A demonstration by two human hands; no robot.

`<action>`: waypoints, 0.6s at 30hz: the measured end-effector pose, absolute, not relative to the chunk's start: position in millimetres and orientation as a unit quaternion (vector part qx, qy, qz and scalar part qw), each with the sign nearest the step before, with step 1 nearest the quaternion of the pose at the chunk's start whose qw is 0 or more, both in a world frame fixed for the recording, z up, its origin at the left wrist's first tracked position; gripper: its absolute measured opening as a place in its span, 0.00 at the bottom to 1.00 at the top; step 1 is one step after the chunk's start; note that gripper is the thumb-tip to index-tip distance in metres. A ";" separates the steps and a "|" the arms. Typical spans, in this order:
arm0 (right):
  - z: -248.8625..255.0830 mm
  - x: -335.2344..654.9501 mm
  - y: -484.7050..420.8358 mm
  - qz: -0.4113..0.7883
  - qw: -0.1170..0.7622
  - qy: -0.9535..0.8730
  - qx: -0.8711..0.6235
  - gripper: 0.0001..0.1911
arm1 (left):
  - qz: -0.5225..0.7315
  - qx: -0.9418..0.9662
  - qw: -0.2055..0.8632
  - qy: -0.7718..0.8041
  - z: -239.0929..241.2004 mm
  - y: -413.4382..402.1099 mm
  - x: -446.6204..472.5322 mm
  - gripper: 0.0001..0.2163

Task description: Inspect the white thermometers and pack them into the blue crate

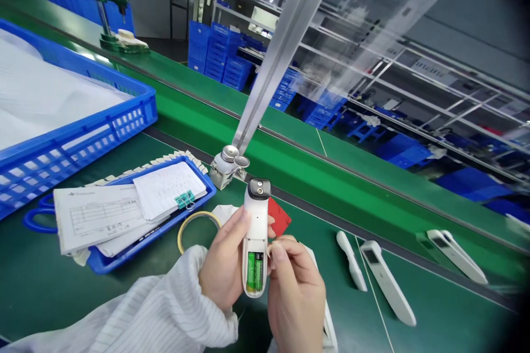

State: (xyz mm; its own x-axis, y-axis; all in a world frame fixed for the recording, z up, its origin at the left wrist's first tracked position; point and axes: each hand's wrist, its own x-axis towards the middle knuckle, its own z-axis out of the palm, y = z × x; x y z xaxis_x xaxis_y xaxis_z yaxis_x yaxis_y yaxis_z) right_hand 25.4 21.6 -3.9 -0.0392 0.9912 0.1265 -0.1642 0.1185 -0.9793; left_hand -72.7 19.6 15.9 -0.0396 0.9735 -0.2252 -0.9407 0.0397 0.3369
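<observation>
From my end, the left hand (pixel 222 265) has its fingers wrapped round a white thermometer (pixel 257 218), held above the table (pixel 37 287), two green batteries (pixel 251 271) showing. My right hand (pixel 296 289) bunches its fingers, nearly closed, at the thermometer's side; I cannot tell whether they grip anything.

Handheld device (pixel 257 219): smooth plastic; sleeve (pixel 171 303): ribbed cloth; sheets (pixel 101 215): matt paper.

left hand (pixel 223 265) is curled, right hand (pixel 296 289) pinches close beside it.
</observation>
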 end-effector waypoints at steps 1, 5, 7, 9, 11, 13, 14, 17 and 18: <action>-5.0 24.6 21.0 0.514 0.556 -0.507 -0.412 0.05 | 0.692 0.048 0.690 0.205 15.5 18.8 -72.3 0.13; -2.1 23.4 21.7 0.475 0.566 -0.539 -0.404 0.03 | 0.690 0.052 0.694 0.202 13.1 17.5 -72.0 0.12; 0.6 22.1 22.1 0.435 0.574 -0.558 -0.412 0.03 | 0.691 0.043 0.694 0.200 12.5 17.3 -71.5 0.13; 1.6 20.2 22.2 0.383 0.578 -0.583 -0.424 0.04 | 0.692 0.038 0.692 0.201 12.3 17.3 -70.7 0.13; 0.0 18.0 22.1 0.338 0.576 -0.608 -0.429 0.03 | 0.694 0.033 0.690 0.204 12.1 17.5 -69.8 0.13; -3.6 15.9 21.8 0.325 0.574 -0.615 -0.432 0.03 | 0.693 0.032 0.691 0.203 11.4 17.9 -69.3 0.13; -5.5 15.2 21.8 0.338 0.573 -0.605 -0.436 0.05 | 0.692 0.035 0.692 0.202 10.8 18.3 -69.1 0.13; -8.4 16.3 24.8 0.437 0.562 -0.537 -0.452 0.17 | 0.693 0.048 0.691 0.201 8.1 19.9 -69.2 0.12; -7.6 18.4 27.5 0.479 0.547 -0.518 -0.451 0.18 | 0.694 0.051 0.691 0.199 7.0 20.5 -69.4 0.11</action>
State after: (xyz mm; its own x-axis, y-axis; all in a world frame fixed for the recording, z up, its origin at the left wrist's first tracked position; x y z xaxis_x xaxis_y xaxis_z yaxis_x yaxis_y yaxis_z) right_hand 18.4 27.5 -7.6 0.0048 0.9909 0.1345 -0.0576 0.1345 -0.9892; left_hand -69.4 20.5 7.0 -0.0410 0.9783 -0.2033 -0.9376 0.0326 0.3460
